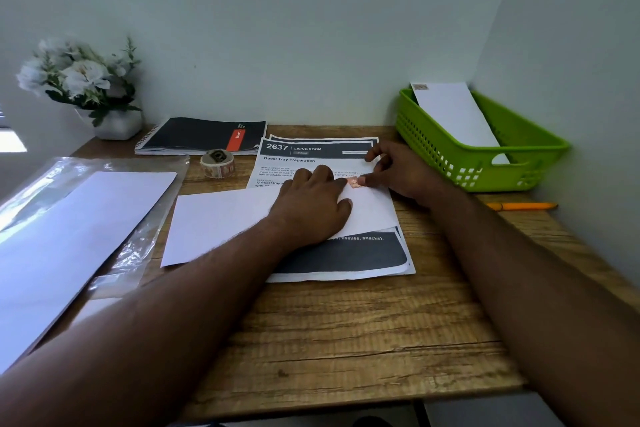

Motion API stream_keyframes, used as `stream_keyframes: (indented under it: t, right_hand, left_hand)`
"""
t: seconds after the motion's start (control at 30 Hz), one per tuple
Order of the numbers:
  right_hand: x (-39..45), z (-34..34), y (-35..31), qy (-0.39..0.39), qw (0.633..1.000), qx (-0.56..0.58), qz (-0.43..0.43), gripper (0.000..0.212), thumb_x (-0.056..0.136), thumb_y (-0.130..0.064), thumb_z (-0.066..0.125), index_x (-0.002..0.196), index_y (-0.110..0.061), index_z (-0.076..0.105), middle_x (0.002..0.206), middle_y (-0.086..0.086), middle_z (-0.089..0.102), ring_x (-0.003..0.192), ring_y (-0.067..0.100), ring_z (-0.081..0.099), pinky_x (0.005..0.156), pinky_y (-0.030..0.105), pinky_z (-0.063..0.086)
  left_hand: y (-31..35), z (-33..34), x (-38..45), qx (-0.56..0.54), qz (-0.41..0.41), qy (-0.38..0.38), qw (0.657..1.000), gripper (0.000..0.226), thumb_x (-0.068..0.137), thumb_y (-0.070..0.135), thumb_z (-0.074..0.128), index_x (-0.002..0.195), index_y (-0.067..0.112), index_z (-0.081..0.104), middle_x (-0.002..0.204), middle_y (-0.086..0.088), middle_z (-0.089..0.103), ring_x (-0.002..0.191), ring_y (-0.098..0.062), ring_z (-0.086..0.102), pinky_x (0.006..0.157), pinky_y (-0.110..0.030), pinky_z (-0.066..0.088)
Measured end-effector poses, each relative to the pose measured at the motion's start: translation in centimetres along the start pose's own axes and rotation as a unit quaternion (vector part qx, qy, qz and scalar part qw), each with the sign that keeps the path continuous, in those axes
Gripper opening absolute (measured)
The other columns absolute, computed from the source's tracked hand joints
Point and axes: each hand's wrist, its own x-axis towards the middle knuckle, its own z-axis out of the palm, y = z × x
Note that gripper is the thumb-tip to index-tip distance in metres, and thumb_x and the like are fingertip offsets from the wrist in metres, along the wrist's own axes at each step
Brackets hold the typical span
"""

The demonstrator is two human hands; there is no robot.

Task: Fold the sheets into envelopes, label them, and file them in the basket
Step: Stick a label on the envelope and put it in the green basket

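Now the left hand [313, 203] lies flat on the envelope [221, 222], fingers straight, pressing the paper down near its upper right corner. Right beside it the right hand [403, 172] has a fingertip on the small reddish label [354, 183] at that same corner, pushing it onto the paper; its other fingers are loosely curled above, and it grips nothing that I can see. The envelope is a white folded sheet lying across the printed pages [341, 255], which sit in the middle of the wooden desk [346, 340].

Moving out: just beyond the hands, a roll of labels [217, 164] stands on the desk, and behind it a dark notebook [202, 136] with a red stripe. Off to the left, blank sheets [69, 236] rest on a clear plastic sleeve [138, 253]. A vase of white flowers [81, 76] sits in the far left corner.

On the right, the green basket [485, 163] already holds one labelled envelope [453, 114], leaning against the wall. Near the basket a yellow pen [523, 207] lies by the desk's right edge.
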Motion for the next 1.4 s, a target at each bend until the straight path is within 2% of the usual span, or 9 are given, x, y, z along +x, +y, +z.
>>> stream_keyframes:
  t: [0.27, 0.53, 0.7, 0.8, 0.93, 1.1, 1.23, 1.33, 1.4]
  right_hand:
    - [0.0, -1.2, -0.2, -0.096, 0.995, -0.024, 0.000, 0.047, 0.065, -0.028, 0.086, 0.105, -0.028, 0.061, 0.093, -0.001, 0.055, 0.080, 0.013, 0.050, 0.074, 0.030, 0.045]
    - [0.5, 1.2, 0.0, 0.024, 0.999, -0.045, -0.006, 0.050, 0.062, -0.043, 0.085, 0.096, -0.017, 0.059, 0.079, -0.001, 0.056, 0.066, 0.012, 0.048, 0.055, 0.027, 0.035]
    - [1.3, 2.1, 0.0, 0.107, 0.981, -0.161, -0.022, 0.049, 0.066, -0.056, 0.077, 0.088, -0.017, 0.056, 0.075, -0.011, 0.047, 0.075, 0.014, 0.049, 0.064, 0.032, 0.038]
    - [1.4, 2.0, 0.2, 0.125, 0.974, -0.185, -0.027, 0.045, 0.070, -0.054, 0.074, 0.086, -0.017, 0.053, 0.082, -0.006, 0.051, 0.078, 0.016, 0.049, 0.067, 0.033, 0.038]
    - [1.0, 0.9, 0.6, 0.081, 0.985, -0.138, -0.058, 0.043, 0.071, -0.042, 0.080, 0.090, -0.013, 0.054, 0.075, -0.010, 0.046, 0.074, 0.014, 0.046, 0.056, 0.025, 0.032]
    - [-0.1, -0.5, -0.1, -0.021, 0.995, -0.097, -0.023, 0.048, 0.069, -0.039, 0.082, 0.103, -0.019, 0.055, 0.078, -0.004, 0.051, 0.069, 0.012, 0.046, 0.063, 0.028, 0.040]
    - [0.1, -1.0, -0.2, -0.088, 0.993, -0.077, 0.016, 0.052, 0.064, -0.042, 0.084, 0.105, -0.028, 0.056, 0.087, -0.003, 0.053, 0.076, 0.013, 0.049, 0.072, 0.030, 0.044]
    - [0.3, 0.4, -0.2, -0.015, 0.998, -0.056, 0.005, 0.049, 0.066, -0.045, 0.082, 0.099, -0.017, 0.057, 0.079, -0.004, 0.053, 0.068, 0.010, 0.048, 0.062, 0.025, 0.040]
    - [0.5, 1.4, -0.4, 0.056, 0.992, -0.111, -0.012, 0.045, 0.070, -0.046, 0.079, 0.092, -0.014, 0.056, 0.077, -0.005, 0.051, 0.066, 0.010, 0.047, 0.055, 0.021, 0.036]
  left_hand:
    - [0.1, -0.1, -0.1, 0.002, -0.007, -0.001, 1.000, 0.054, 0.098, 0.045, 0.031, 0.145, 0.017, 0.035, 0.144, -0.006, 0.035, 0.130, -0.030, 0.033, 0.105, -0.043, 0.030]
    - [0.1, 0.0, -0.1, -0.008, -0.020, -0.015, 1.000, 0.059, 0.097, 0.052, 0.032, 0.143, 0.015, 0.035, 0.147, -0.007, 0.032, 0.134, -0.029, 0.029, 0.109, -0.043, 0.026]
    - [0.1, -0.1, -0.1, 0.014, -0.014, -0.025, 0.999, 0.060, 0.097, 0.053, 0.030, 0.143, 0.015, 0.035, 0.148, -0.008, 0.030, 0.136, -0.029, 0.027, 0.109, -0.044, 0.024]
    - [0.1, -0.1, -0.2, 0.011, -0.020, -0.016, 1.000, 0.061, 0.096, 0.055, 0.031, 0.143, 0.015, 0.035, 0.149, -0.007, 0.030, 0.136, -0.028, 0.028, 0.109, -0.045, 0.025]
    - [0.1, 0.0, -0.2, 0.006, -0.028, -0.011, 1.000, 0.063, 0.096, 0.056, 0.032, 0.144, 0.016, 0.034, 0.151, -0.007, 0.030, 0.137, -0.028, 0.027, 0.110, -0.045, 0.024]
    - [-0.2, -0.3, 0.1, 0.002, -0.046, -0.028, 0.999, 0.071, 0.092, 0.064, 0.032, 0.146, 0.019, 0.033, 0.151, -0.007, 0.029, 0.138, -0.030, 0.026, 0.110, -0.047, 0.024]
    - [-1.1, -1.2, 0.4, -0.012, -0.086, -0.060, 0.994, 0.085, 0.074, 0.083, 0.041, 0.137, 0.027, 0.045, 0.143, -0.009, 0.036, 0.133, -0.033, 0.028, 0.104, -0.052, 0.027]
    - [-1.5, -1.4, 0.6, -0.021, -0.095, -0.061, 0.993, 0.089, 0.067, 0.087, 0.046, 0.134, 0.029, 0.048, 0.140, -0.010, 0.037, 0.132, -0.034, 0.029, 0.104, -0.053, 0.028]
    - [-1.5, -1.4, 0.6, -0.025, -0.097, -0.064, 0.993, 0.090, 0.066, 0.086, 0.047, 0.137, 0.030, 0.046, 0.142, -0.010, 0.036, 0.133, -0.034, 0.027, 0.105, -0.053, 0.026]
